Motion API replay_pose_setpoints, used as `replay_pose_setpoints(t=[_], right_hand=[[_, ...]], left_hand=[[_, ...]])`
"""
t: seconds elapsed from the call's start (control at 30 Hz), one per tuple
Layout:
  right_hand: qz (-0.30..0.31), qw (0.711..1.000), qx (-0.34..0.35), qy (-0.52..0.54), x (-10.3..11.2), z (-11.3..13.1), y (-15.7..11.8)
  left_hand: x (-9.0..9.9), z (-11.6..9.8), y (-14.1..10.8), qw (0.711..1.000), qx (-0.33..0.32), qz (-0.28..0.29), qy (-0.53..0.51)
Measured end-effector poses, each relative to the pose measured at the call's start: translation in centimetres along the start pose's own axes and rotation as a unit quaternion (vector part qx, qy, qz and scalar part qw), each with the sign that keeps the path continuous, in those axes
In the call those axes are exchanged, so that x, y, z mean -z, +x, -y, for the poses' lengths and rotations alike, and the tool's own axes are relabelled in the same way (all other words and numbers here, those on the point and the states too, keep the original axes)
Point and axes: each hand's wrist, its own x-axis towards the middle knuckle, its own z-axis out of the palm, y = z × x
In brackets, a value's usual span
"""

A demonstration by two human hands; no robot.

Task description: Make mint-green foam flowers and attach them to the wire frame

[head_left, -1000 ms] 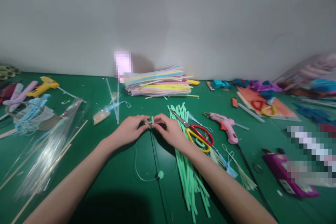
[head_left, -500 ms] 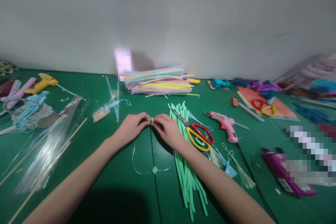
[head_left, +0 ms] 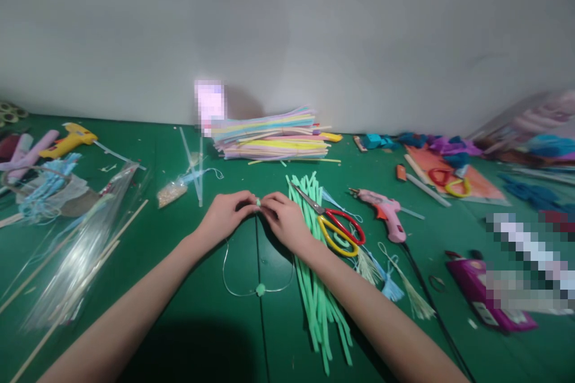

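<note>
Grey, plain wall [head_left: 341,36] rises behind a broad green tabletop [head_left: 251,176]. Near its back edge lies a thick bundle of fuzzy pastel stems [head_left: 274,134], pink, blue, yellow and lilac. Closer in, a loose sheaf of fuzzy mint-green stems [head_left: 317,317] runs partly under the right forearm. The left hand [head_left: 227,212] and right hand [head_left: 287,221] meet left of the sheaf, thumbs and fingers closed in a pinch on either side of one small piece. Metal scissors with one red and one yellow handle [head_left: 318,209] rest across the sheaf, just beside the right hand; farther right sits a pink glue gun with an orange trigger [head_left: 384,203]. A thin, clear-looking strand [head_left: 224,269] curves below the hands, its upper ends lost behind them. Midway along it sits a mint-green, flower-like lump [head_left: 260,290]. Smallest is the pinched piece, a pale green bit [head_left: 258,203] between the fingertips, mostly covered.
</note>
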Motion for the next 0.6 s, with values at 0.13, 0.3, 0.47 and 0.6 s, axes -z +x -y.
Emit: replay_pose_setpoints(t=[0.13, 0.3, 0.47, 0.6], right_hand=[[0.019, 0.999, 0.009, -0.026, -0.2, 0.3, -0.1], [0.050, 0.997, 0.013, -0.058, -0.1, 0.3, 0.1], [0.080, 0.995, 0.026, -0.047, 0.6, 0.1, 0.5], [0.098, 0.995, 0.036, -0.002, 1.8, 0.0, 1.0]], left_hand=[[0.0, 0.4, 0.1, 1.000, 0.004, -0.002, 0.014], [-0.3, 0.4, 0.3, 0.999, -0.028, -0.029, 0.034], [-0.3, 0.3, 0.3, 0.992, -0.067, -0.084, 0.073], [0.0, 0.3, 0.2, 0.987, -0.097, -0.084, 0.096]])
